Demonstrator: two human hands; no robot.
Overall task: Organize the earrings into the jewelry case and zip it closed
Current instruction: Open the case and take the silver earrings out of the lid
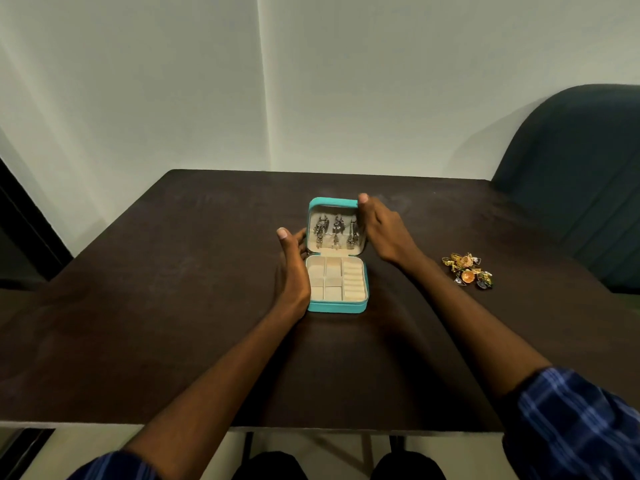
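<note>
**Two hands on open case, earrings waiting**

Left hand [292, 268] lay flat, fingers straight, against the jewelry case [337, 284] base at table [173, 271] centre. Right hand [379, 226] gripped the lid [333, 202]. Loose earrings [467, 270], right: light, tangly, fragile; pinch singly.

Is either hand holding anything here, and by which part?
The right hand grips the upright lid of the jewelry case at its top right corner. The left hand lies open against the case's left side.
</note>
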